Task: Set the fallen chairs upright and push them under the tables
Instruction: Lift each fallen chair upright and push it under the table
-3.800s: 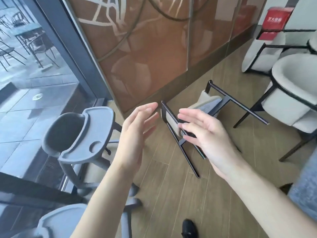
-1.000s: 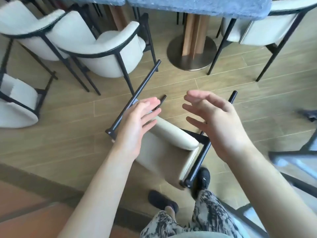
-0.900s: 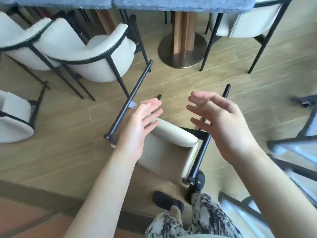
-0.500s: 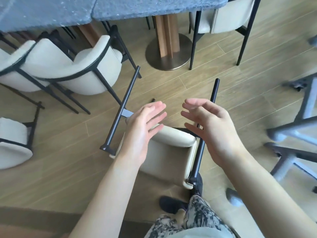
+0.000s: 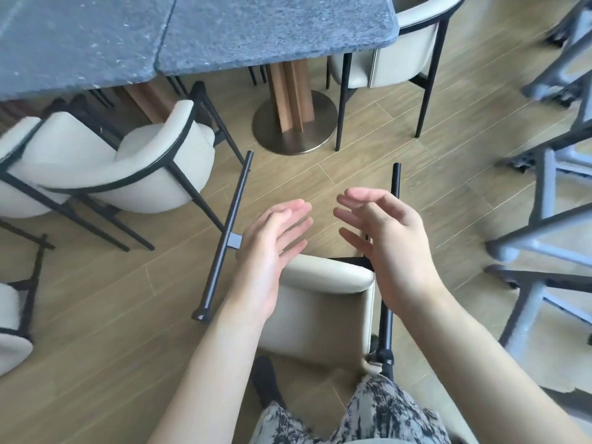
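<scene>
Near the person's feet, a fallen chair [image 5: 323, 302] lies on the wooden floor, legs pointing toward the stone surface [image 5: 198, 30]; left hand [image 5: 272, 248] and right hand [image 5: 390, 245] hover spread, holding nothing. Righting and pushing remain.

Wood-plank floor [image 5: 96, 331], grey highchair frames [image 5: 544, 238] right.
</scene>
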A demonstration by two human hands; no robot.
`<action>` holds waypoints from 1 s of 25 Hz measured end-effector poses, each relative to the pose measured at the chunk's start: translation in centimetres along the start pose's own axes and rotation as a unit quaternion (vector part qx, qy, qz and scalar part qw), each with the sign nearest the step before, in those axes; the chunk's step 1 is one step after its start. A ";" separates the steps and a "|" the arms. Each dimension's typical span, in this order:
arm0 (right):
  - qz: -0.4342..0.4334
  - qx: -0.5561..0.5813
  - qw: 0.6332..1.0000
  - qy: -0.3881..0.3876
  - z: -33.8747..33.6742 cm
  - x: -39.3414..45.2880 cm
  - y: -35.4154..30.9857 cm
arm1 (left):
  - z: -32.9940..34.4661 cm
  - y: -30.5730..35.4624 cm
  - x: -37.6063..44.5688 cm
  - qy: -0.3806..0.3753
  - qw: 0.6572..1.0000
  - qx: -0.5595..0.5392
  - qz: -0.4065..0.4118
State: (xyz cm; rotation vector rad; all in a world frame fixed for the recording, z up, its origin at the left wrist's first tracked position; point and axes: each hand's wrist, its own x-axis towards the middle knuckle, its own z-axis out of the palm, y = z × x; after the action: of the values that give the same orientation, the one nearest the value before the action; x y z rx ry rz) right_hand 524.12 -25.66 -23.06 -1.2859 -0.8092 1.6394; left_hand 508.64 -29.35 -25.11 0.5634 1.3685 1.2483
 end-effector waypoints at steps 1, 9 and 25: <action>-0.002 0.000 1.000 0.015 1.4 -0.2 1.1 | -1.7 0.3 0.6 -0.023 1.000 0.003 0.001; -0.003 -0.047 0.983 0.180 7.9 -0.4 10.7 | -15.5 -3.0 4.3 -0.111 0.980 0.159 -0.038; 0.173 -0.529 0.820 0.135 -0.7 5.2 35.2 | -27.6 -24.6 13.8 -0.178 0.754 0.630 -0.057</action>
State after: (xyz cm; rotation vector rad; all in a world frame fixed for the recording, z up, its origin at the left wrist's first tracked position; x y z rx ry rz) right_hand 515.87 -35.14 -56.31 -2.4913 -1.4555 1.1644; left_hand 487.99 -34.69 -58.31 1.5087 1.7284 -0.1044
